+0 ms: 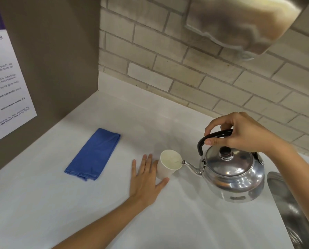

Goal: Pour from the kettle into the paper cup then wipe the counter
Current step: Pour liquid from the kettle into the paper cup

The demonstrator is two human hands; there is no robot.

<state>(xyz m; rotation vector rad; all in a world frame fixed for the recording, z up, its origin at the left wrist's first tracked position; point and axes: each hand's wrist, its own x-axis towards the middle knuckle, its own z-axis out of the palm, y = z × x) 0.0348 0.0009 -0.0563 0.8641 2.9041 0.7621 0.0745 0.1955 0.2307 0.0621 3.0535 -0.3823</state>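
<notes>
Fingers of the right hand curl over the black handle of the metal kettle, the grip clenched around the handle's top with the thumb pressed on its near side. The kettle is tipped toward the left, its thin spout reaching the rim of the paper cup; a faint thread of liquid seems to cross into the cup, though how full the cup is cannot be told. The kettle's lid with its dark knob sits in place.

The left hand lies flat and released on the desk, fingers spread, with the thumb and forefinger bracketing the base of the cup and touching its side rather than closing around it.

The desk is a plain white surface, set into a corner. A folded blue cloth lies on it well to the left of the cup, apart from both hands. Behind runs a wall of pale brick tile with a low white upstand at its foot; on the left a brown panel carries a printed notice about microwave use. A brushed metal fixture hangs on the tile wall above the kettle.

At the right the desk ends at the rim of a steel sink, just beside the kettle's base. Broad bare desk lies in front of the cloth and toward the near edge.
</notes>
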